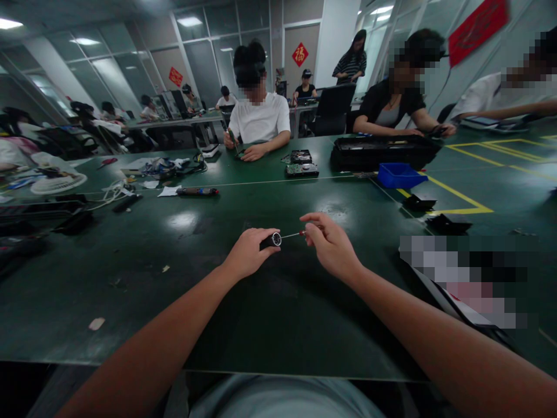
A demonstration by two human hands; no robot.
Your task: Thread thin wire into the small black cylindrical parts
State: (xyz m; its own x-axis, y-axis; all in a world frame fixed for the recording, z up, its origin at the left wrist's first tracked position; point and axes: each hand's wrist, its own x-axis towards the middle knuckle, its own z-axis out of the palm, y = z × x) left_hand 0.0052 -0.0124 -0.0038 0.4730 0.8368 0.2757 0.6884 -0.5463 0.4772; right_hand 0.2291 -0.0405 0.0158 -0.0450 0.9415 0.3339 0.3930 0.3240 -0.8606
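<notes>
Head view, one blue bin [401, 175] toward desk's [278, 325] far edge, contents hidden, left hand [250, 254] gripping one cylinder [273, 239], right hand [333, 247] pinching one rod [292, 235].

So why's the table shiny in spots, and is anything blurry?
In the head view, glare spots, probably from ceiling lights, whiten the green table; shadow darkens it near the right forearm; people at far left look smeary.

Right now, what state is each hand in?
Left hand: closed, holding a black cylinder.
Right hand: fingers pinched on a thin tool, its shaft pointing toward the cylinder.
</notes>
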